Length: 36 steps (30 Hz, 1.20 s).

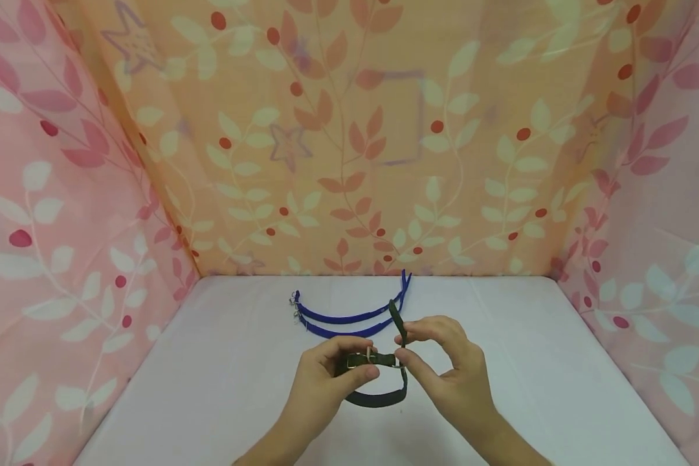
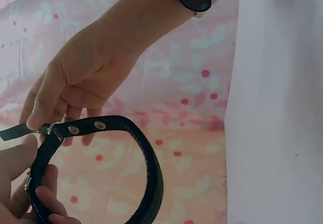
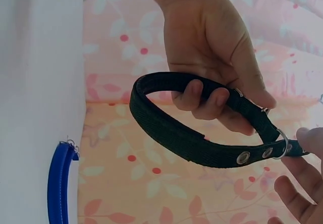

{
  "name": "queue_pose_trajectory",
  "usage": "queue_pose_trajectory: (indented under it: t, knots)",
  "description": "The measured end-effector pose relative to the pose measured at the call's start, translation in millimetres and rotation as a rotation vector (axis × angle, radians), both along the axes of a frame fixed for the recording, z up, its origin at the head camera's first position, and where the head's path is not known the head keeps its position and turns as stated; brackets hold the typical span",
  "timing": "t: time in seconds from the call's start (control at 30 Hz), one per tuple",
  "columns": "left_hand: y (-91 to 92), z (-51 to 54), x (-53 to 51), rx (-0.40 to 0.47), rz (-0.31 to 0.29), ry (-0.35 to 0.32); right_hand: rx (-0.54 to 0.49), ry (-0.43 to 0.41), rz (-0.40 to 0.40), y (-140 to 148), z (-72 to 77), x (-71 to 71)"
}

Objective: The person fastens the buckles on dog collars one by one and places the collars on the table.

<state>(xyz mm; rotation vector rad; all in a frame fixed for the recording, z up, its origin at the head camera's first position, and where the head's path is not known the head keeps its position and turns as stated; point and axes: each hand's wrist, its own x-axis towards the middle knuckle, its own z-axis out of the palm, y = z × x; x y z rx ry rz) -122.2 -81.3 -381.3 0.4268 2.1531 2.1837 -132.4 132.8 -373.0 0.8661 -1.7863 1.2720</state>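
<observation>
A dark green strap collar [image 1: 378, 400] is bent into a loop between both hands. My left hand [image 1: 326, 378] grips it around the metal buckle, thumb in front. My right hand [image 1: 457, 362] pinches the strap's tail beside a metal ring, the tip pointing up. In the left wrist view, the right hand [image 2: 88, 77] holds the tail where the strap [image 2: 155, 178] passes through the ring; metal eyelets show. In the right wrist view, the left hand's fingers [image 3: 217, 99] curl around the collar [image 3: 171, 133], with the ring [image 3: 283, 146] close to the right fingertips.
Two blue straps [image 1: 340, 320] with metal fittings lie curved on the white table [image 1: 180, 369], beyond the hands. One blue strap [image 3: 58, 183] shows at lower left in the right wrist view. Patterned cloth [image 1: 349, 162] stands behind and along both sides.
</observation>
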Motion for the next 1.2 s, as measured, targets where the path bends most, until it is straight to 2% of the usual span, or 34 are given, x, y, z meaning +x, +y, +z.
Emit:
queue_pose_trajectory:
  t: [0.2,0.47,0.57,0.7,0.9,1.1,1.2]
  knots:
    - [1.3,1.2,1.2,-0.006,0.036,0.065,-0.003,0.053,0.011,-0.5,3.4,1.2]
    - [-0.2,2.6,0.0,0.074,0.036,0.092,0.011,0.131,0.033,3.0,12.6,-0.3]
    - [0.3,1.5,-0.7,0.091,0.04,0.083,0.032,0.144,0.032,4.9,12.6,-1.9]
    - [1.0,0.8,-0.5,0.092,0.046,0.039,0.057,0.163,0.041,6.4,11.4,-4.7]
    - [1.4,2.9,1.5,0.085,0.02,-0.014,0.1,0.206,0.045,7.1,13.3,-8.1]
    - [0.2,2.0,4.7,-0.004,0.016,0.109,0.159,0.243,0.069,8.3,15.1,-11.8]
    - [-2.1,1.9,5.0,-0.018,0.021,0.121,0.184,0.228,0.095,10.9,13.5,-13.3]
